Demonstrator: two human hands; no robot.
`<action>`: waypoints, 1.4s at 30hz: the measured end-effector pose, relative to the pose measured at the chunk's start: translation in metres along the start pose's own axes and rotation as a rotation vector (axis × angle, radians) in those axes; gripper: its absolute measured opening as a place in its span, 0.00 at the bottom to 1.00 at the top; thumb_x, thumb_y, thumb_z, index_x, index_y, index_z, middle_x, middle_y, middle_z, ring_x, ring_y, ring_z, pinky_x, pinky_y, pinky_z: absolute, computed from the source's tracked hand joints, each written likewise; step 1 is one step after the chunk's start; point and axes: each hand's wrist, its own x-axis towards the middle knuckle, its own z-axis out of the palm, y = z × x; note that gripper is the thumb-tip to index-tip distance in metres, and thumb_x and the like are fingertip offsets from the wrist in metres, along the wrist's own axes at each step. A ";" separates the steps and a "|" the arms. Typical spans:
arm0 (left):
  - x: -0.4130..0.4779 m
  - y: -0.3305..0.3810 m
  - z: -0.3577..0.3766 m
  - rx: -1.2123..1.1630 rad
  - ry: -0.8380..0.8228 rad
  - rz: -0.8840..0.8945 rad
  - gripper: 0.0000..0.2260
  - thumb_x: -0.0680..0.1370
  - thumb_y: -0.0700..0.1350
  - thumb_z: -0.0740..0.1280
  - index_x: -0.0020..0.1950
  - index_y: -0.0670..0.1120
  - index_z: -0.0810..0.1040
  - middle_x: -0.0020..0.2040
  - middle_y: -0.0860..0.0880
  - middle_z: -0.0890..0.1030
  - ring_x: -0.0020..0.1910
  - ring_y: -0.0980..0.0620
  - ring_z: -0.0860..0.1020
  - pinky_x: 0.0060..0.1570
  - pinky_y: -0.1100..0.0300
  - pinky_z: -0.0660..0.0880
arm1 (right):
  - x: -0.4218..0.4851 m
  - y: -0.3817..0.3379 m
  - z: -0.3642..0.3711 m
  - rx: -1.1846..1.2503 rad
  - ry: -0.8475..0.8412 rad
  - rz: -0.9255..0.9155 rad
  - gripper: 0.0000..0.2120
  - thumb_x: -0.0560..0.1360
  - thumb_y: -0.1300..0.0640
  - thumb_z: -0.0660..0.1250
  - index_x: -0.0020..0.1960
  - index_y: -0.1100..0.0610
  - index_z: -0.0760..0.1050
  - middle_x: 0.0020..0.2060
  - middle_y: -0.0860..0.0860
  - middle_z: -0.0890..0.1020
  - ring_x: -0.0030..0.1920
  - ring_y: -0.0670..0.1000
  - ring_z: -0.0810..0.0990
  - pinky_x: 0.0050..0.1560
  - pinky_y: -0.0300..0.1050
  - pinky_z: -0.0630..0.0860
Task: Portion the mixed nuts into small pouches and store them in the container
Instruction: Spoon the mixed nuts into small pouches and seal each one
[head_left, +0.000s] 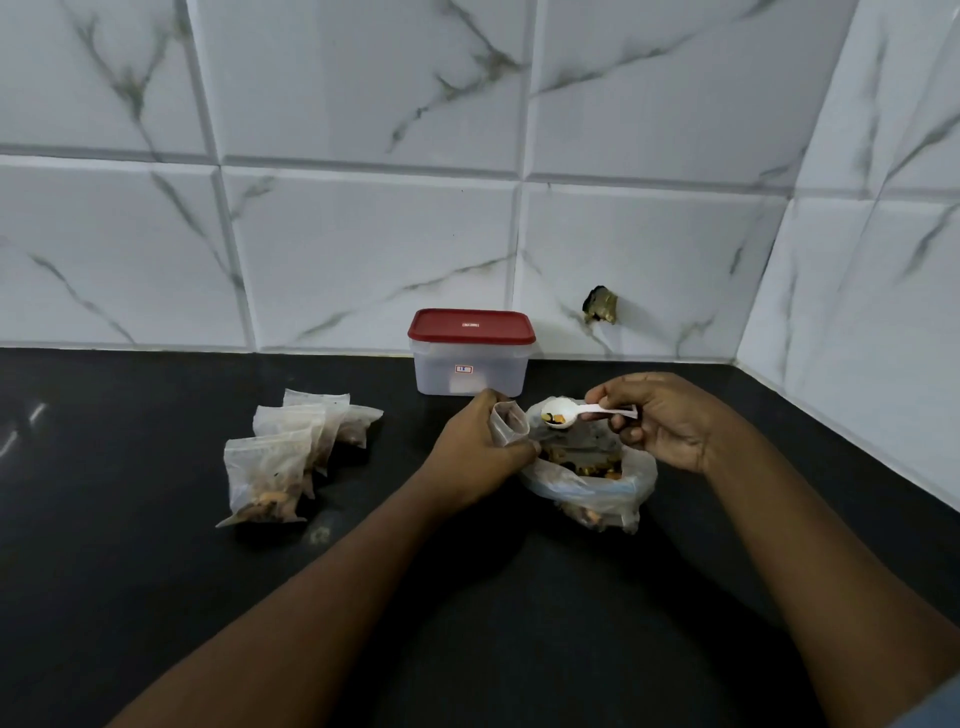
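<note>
Glossy marble-look tiles (363, 249); matt black counter (130, 597); translucent plastic container (470, 371).

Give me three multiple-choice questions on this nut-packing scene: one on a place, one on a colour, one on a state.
1. The filled pouches lie: A) in a drawer B) left of the left hand C) on a plate.
2. The lid is: A) blue B) red C) green.
3. The spoon is: A) empty B) broken C) carrying nuts.
Answers: B, they sit on the counter at its left; B, red atop the container; C, nuts show in its bowl.
</note>
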 end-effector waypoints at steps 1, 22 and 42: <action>0.000 -0.001 0.000 -0.007 0.003 0.003 0.18 0.76 0.47 0.76 0.64 0.50 0.75 0.56 0.57 0.79 0.54 0.59 0.78 0.46 0.67 0.73 | -0.002 -0.002 0.003 0.029 -0.024 -0.018 0.08 0.78 0.71 0.65 0.52 0.66 0.83 0.42 0.61 0.85 0.32 0.47 0.75 0.25 0.35 0.68; 0.002 -0.001 0.000 -0.056 -0.012 -0.035 0.17 0.76 0.49 0.76 0.62 0.53 0.75 0.56 0.56 0.79 0.56 0.57 0.79 0.51 0.62 0.76 | -0.014 -0.007 0.010 -0.900 0.015 -0.460 0.13 0.76 0.64 0.71 0.45 0.47 0.87 0.44 0.41 0.87 0.47 0.41 0.83 0.49 0.41 0.77; 0.002 -0.003 -0.001 -0.056 -0.012 -0.043 0.18 0.77 0.48 0.76 0.65 0.52 0.75 0.58 0.56 0.79 0.56 0.57 0.79 0.49 0.65 0.76 | -0.016 -0.010 0.004 -1.234 0.067 -0.343 0.06 0.78 0.57 0.71 0.43 0.50 0.84 0.41 0.47 0.85 0.42 0.48 0.84 0.41 0.44 0.78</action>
